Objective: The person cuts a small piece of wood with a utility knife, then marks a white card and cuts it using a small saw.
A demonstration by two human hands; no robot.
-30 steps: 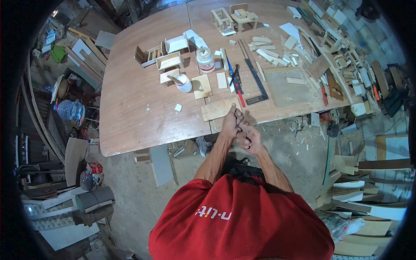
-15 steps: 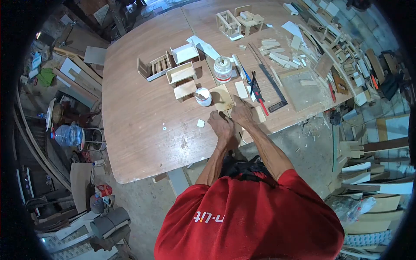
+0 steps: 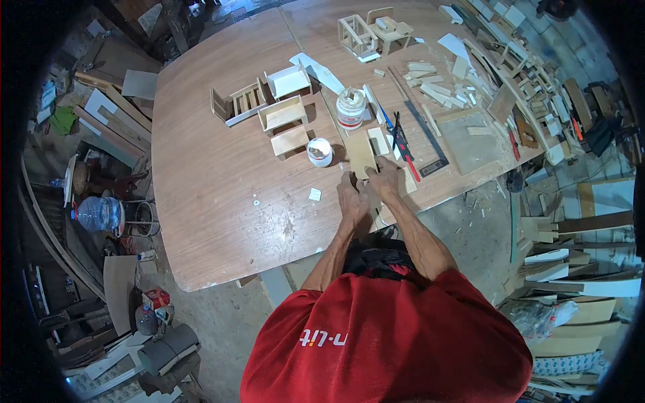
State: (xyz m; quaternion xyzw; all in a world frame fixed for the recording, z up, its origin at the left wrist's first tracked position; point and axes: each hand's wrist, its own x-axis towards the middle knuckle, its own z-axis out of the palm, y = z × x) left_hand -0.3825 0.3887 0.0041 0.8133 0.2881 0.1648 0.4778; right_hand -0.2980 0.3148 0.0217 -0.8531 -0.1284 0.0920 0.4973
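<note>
A small flat wooden board (image 3: 360, 149) lies in front of me at the near side of the table. My left hand (image 3: 353, 197) has its fingers closed at the board's near end. My right hand (image 3: 384, 180) pinches the same end from the right; the fingertips are partly hidden. Just left of the board stands a small white tub (image 3: 320, 156) with something brownish inside. Behind it is a larger jar (image 3: 350, 111) with whitish contents. A pale rectangular piece (image 3: 377, 141) lies right of the board.
Miniature wooden furniture pieces (image 3: 282, 115) stand left of the jar, and a small chair (image 3: 390, 32) farther back. To the right lie red-handled pliers (image 3: 405, 149), a carpenter's square (image 3: 430, 144) and wood offcuts (image 3: 437, 87). The table's near edge (image 3: 248, 274) runs by my body.
The board has shifted right and turned straighter away from me. Both hands have moved slightly right with it, still at its near end.
</note>
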